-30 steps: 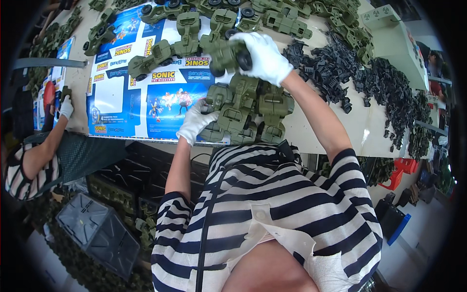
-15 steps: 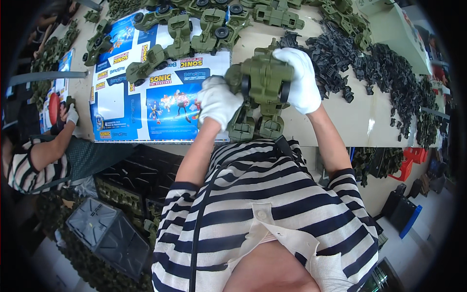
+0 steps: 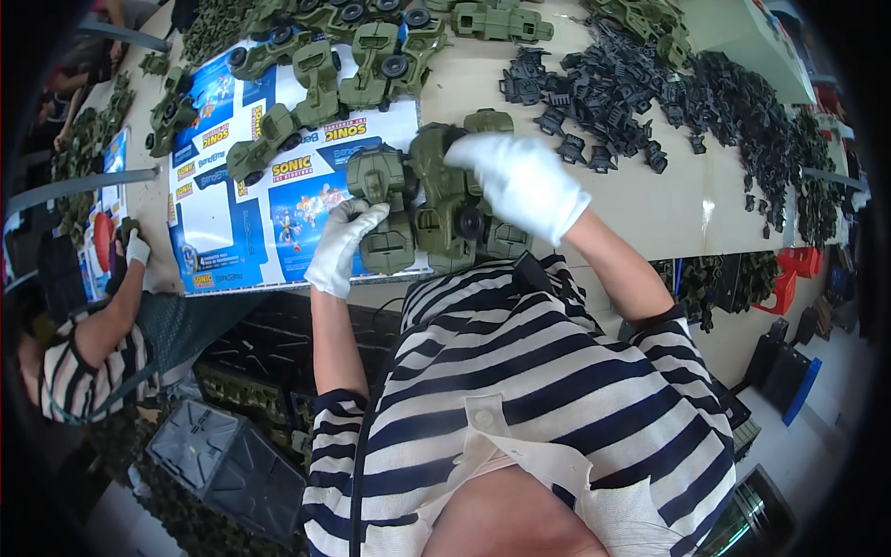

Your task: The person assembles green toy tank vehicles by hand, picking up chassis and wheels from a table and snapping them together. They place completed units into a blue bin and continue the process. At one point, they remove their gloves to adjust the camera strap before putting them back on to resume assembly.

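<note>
Mid-assembly on olive-green toy military trucks, at the near edge of the pale worktable (image 3: 668,213). Left hand (image 3: 342,249), white-gloved, fingers curled and pinching the lower edge of one green toy truck (image 3: 382,209) lying on the blue printed cardboard sheet (image 3: 269,218). Right hand (image 3: 520,181), also gloved, cupped palm-down over a second green truck body (image 3: 444,200) just at 3 o'clock of the first, fingers closed over its top; a black wheel (image 3: 471,223) showing beneath the palm. Heap of loose black plastic parts (image 3: 631,93) at 1 o'clock, row of finished trucks (image 3: 343,46) at 11 o'clock. At 9 o'clock, a co-worker's gloved hand (image 3: 135,249). Likely step: pressing a part home. Next move calls for firm, square pressure, left hand steadying, then a reach toward 1 o'clock for another black piece.
</note>
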`<state>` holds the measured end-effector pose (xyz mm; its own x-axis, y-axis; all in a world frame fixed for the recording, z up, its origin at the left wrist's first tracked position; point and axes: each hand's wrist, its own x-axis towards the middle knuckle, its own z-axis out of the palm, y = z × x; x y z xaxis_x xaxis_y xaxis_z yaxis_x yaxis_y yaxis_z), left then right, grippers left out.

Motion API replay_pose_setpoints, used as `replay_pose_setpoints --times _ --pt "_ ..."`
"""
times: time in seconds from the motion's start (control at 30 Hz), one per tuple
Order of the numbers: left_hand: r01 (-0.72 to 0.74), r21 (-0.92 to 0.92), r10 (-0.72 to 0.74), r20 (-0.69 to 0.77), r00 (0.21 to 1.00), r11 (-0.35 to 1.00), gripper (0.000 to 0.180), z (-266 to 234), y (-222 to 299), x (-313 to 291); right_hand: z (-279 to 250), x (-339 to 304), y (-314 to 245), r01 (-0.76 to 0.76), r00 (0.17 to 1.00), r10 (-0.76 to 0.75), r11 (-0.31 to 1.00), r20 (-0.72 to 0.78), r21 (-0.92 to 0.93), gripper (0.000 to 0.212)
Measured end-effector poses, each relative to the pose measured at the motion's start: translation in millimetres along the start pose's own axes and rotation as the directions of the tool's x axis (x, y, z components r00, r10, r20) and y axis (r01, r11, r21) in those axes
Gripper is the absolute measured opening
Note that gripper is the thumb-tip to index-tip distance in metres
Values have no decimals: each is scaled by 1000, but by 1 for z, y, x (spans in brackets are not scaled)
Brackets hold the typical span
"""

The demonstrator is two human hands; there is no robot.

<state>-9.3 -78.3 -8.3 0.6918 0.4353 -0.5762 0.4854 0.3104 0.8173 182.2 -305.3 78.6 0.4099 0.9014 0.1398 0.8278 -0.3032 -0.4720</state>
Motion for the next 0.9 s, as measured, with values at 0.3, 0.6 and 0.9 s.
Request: replay_pose_setpoints --times 0.3,0.6,0.9 --pt "93 -22 -87 209 974 995 54 19 11 7 24 43 54 -807 461 730 581 504 -104 89" --pt "314 -572 -232 214 949 758 37 19 -13 27 41 -4 32 -836 459 852 318 252 446 95" --pt "126 -199 -40 389 920 972 42 6 -17 27 50 -82 -20 -844 493 831 385 257 374 89"
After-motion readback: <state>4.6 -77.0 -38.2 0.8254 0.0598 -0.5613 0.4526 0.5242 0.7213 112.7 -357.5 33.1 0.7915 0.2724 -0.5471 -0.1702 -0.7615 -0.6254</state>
